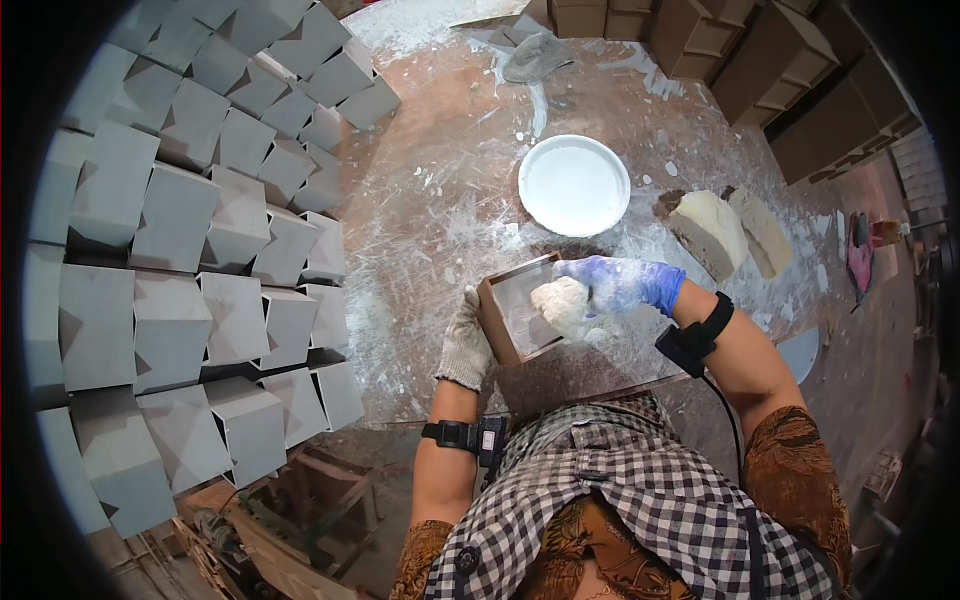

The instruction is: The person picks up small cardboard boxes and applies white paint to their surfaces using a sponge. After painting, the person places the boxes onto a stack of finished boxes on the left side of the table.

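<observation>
My left hand, in a whitish knit glove, is closed on the left side of a small open wooden box. The box is tilted on the near part of the work table, its brown edges showing and its inside coated greyish white. My right hand wears a blue glove smeared with white. It is wrapped round a lumpy cream sponge, which reaches over the box's right side. Beyond the box stands a round white basin with white liquid in it.
Many pale grey boxes stand in stacked rows along the left. Two cream sponge pieces lie right of the basin. A greyish cloth rests at the table's far side, and brown boxes are stacked at the far right.
</observation>
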Demonstrator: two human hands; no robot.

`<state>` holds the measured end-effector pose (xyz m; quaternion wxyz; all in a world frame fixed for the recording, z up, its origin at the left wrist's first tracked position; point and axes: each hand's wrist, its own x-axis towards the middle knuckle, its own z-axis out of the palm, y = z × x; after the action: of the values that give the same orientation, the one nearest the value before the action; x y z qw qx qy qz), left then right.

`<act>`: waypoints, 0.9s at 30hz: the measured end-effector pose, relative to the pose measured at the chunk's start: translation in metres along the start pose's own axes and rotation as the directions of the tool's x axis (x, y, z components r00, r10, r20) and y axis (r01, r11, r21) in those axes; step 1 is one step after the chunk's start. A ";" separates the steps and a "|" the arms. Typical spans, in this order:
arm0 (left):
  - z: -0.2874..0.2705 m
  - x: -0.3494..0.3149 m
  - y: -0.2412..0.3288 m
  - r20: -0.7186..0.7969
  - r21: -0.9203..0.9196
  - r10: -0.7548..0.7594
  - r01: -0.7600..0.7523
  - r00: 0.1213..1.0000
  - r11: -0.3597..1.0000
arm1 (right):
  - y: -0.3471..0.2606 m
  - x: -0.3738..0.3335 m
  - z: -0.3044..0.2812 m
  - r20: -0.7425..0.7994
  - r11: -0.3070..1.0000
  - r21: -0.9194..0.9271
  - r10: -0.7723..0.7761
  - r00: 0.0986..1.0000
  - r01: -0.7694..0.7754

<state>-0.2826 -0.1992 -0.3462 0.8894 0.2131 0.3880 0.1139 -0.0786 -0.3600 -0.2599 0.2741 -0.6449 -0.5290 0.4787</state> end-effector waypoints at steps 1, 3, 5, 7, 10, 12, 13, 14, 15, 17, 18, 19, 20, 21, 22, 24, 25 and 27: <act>0.001 0.000 0.000 0.006 -0.016 -0.018 0.018 1.000 1.000 | 0.002 -0.002 -0.002 -0.005 0.998 -0.054 0.035 0.999 -0.035; 0.001 -0.001 0.000 0.012 -0.028 -0.027 0.027 1.000 0.999 | 0.004 -0.008 0.001 -0.072 0.999 -0.031 0.027 0.997 -0.029; 0.000 -0.001 0.000 0.013 -0.010 -0.009 0.009 1.000 1.000 | 0.006 -0.015 0.007 -0.167 1.000 0.029 0.011 0.986 -0.007; -0.001 -0.001 -0.001 0.013 -0.006 -0.005 0.005 1.000 1.000 | 0.011 -0.024 0.013 -0.375 0.992 0.111 0.098 0.922 -0.061; -0.003 0.001 -0.003 0.021 -0.023 -0.001 0.002 1.000 1.000 | 0.024 -0.036 0.013 -0.593 0.911 0.410 0.299 0.748 -0.039; -0.003 0.002 -0.004 0.034 -0.033 0.002 -0.001 0.999 0.999 | 0.030 -0.043 0.012 -0.634 0.789 0.610 0.432 0.641 0.072; -0.004 0.003 -0.005 0.045 -0.033 0.006 -0.004 0.999 0.999 | 0.032 -0.045 0.011 -0.648 0.804 0.588 0.406 0.645 0.084; -0.004 0.003 -0.005 0.063 -0.037 0.009 -0.007 0.998 0.999 | 0.032 -0.047 0.012 -0.656 0.818 0.568 0.387 0.648 0.086; -0.004 0.003 -0.005 0.044 -0.025 0.004 -0.003 0.999 1.000 | 0.030 -0.048 0.011 -0.666 0.828 0.559 0.411 0.623 0.051; -0.003 0.002 -0.004 0.025 -0.009 -0.006 0.006 1.000 1.000 | 0.023 -0.047 0.012 -0.703 0.906 0.420 0.355 0.616 -0.044; -0.003 0.002 -0.003 0.013 -0.002 -0.014 0.014 1.000 1.000 | 0.019 -0.044 0.012 -0.693 0.915 0.376 0.383 0.610 -0.147; -0.002 0.002 -0.003 0.001 0.006 -0.022 0.022 1.000 1.000 | 0.015 -0.040 0.012 -0.661 0.892 0.430 0.414 0.626 -0.137; -0.002 0.002 -0.002 -0.012 0.015 -0.031 0.031 0.999 0.999 | 0.012 -0.034 0.010 -0.593 0.847 0.505 0.478 0.648 -0.163; -0.001 0.002 -0.002 0.001 0.030 -0.022 0.022 1.000 0.999 | 0.010 -0.026 0.007 -0.518 0.795 0.575 0.535 0.667 -0.192; 0.000 0.002 -0.002 0.013 0.045 -0.013 0.012 1.000 0.999 | 0.010 -0.018 0.006 -0.526 0.806 0.578 0.489 0.696 -0.129; 0.002 0.001 -0.003 0.031 0.047 -0.006 0.005 0.999 0.999 | 0.016 -0.004 0.006 -0.558 0.873 0.418 0.466 0.687 -0.253; 0.003 0.001 -0.004 0.037 0.035 -0.009 0.007 0.999 0.999 | 0.022 0.002 0.007 -0.583 0.909 0.327 0.410 0.701 -0.260; 0.005 0.001 -0.006 0.031 0.020 -0.010 0.010 0.999 1.000 | 0.035 -0.003 0.014 -0.537 0.943 0.273 0.311 0.784 -0.188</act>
<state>-0.2781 -0.2053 -0.3465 0.8939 0.2216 0.3761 0.1022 -0.0770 -0.3754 -0.2943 0.4192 -0.7915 -0.2791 0.3463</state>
